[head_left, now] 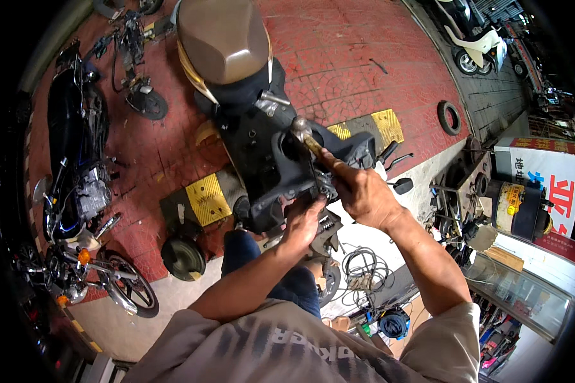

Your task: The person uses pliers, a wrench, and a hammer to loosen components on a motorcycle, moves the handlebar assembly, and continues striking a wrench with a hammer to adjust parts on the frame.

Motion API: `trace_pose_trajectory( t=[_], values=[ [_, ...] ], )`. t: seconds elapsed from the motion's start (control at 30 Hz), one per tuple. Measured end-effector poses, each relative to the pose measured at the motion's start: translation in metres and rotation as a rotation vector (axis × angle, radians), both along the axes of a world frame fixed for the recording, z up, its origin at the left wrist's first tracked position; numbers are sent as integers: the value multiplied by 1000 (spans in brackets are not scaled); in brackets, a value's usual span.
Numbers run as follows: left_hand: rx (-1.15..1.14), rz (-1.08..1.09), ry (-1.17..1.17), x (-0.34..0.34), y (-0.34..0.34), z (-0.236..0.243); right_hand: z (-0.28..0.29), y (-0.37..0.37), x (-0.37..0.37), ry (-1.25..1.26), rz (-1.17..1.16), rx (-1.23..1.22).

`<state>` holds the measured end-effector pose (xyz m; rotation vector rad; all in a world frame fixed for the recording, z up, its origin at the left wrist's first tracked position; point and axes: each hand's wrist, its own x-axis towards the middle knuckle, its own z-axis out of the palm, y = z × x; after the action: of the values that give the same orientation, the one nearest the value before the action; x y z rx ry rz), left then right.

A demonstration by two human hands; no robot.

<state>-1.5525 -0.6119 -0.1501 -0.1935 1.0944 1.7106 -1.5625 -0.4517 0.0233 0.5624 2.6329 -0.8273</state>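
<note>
My right hand [368, 196] is wrapped round the wooden handle of a hammer [302, 129], its rounded metal head raised over the front of a partly stripped scooter [249, 153]. My left hand [305, 223] is closed low at the scooter's steering area, just below the hammer. What its fingers grip is hidden; a thin dark rod seems to rise from them. Dark plastic body panels [278, 167] surround this spot. Beyond them is the scooter's brown seat [225, 41].
A black motorcycle [76, 140] stands at the left. A round dark pan [184, 255] and a yellow-black ramp [209, 199] lie nearby. Coiled cable [366, 268] is on the floor by my right arm. A cluttered bench [469, 185] and a loose tyre [449, 118] are at the right.
</note>
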Motion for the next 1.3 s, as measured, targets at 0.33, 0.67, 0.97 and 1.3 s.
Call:
trace_pose_trajectory(
  t=[0.33,0.67,0.97,1.3],
  values=[
    [-127,-41,-61,-22,-22,6,83,-8,-51,467,-169,-291],
    [-87,-19,7,-24,-19,22,6,1,-17,-21,38,-80],
    [-43,-103,-202,-57,-25,55,103,-11,-58,655,-196,-170],
    [-146,-173,-42,-31,-32,13,38,-3,-35,103,86,1]
  ],
)
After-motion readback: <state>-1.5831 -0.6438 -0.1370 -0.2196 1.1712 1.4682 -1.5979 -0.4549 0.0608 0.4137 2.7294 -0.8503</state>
